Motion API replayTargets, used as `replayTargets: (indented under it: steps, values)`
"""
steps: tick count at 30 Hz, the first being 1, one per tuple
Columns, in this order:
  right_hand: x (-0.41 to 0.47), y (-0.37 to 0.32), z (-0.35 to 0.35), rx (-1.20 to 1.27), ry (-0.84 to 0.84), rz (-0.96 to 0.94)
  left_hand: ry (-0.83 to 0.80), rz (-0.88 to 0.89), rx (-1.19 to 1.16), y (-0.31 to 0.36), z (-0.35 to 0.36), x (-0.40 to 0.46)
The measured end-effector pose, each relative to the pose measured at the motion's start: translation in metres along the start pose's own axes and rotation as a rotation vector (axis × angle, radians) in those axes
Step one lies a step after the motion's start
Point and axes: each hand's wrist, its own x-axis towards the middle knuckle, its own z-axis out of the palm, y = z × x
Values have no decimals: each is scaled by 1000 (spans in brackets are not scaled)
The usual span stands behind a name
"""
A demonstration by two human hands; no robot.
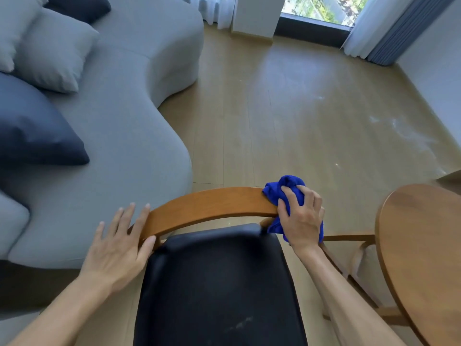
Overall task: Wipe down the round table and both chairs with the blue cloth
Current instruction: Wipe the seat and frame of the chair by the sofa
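I'm looking into a home living room. A long curved grey sofa (pixel 119 116) takes up the left side, with light grey cushions (pixel 53 49) and dark blue cushions (pixel 35 131) on it. The floor (pixel 299 108) is pale wood planks. At the far end a tall window (pixel 321 7) shows greenery outside, with sheer white curtains (pixel 361 33) and a blue-grey drape beside it. Close to me stand a wooden chair (pixel 207 208) with a black padded seat and a round wooden counter (pixel 429 245).

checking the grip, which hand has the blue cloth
The right hand: its fingers curl round the bunched blue cloth at the right end of the chair's backrest. The left hand rests open on the other end.
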Motion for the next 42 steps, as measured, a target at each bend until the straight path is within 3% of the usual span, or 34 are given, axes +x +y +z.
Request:
replayTargets:
  steps: [3, 6, 8, 13, 16, 19, 24, 31, 36, 39, 42]
  values:
    - [2, 6, -1, 117, -27, 139, -24, 37, 8, -4, 6, 21]
    - [5, 26, -7, 273, -87, 452, -15, 62, 1, -7, 11, 23]
    - [6, 34, -13, 290, -59, 497, -5, 70, -8, -9, 14, 23]
    - [14, -41, -10, 313, 34, 204, -3, 78, -20, -9, 13, 22]
    - [5, -136, 8, 136, -90, -29, 1, 71, -32, -8, 12, 21]
    - [-7, -204, 28, 48, -192, -139, -10, 60, -52, -6, 10, 23]
    - [-15, -181, 29, 83, -211, -333, -18, 33, -33, -4, 7, 22]
    - [12, -4, 2, 10, -114, 16, -48, 57, -22, -3, 4, 22]
    - [-7, -17, 18, 220, 65, 576, -26, 84, -37, -2, 2, 22]
    - [-5, -36, 22, 107, 112, 577, -17, 88, -30, -3, 5, 24]
    - [-2, -46, 15, -63, 103, 401, -8, 87, -32, -4, 7, 23]
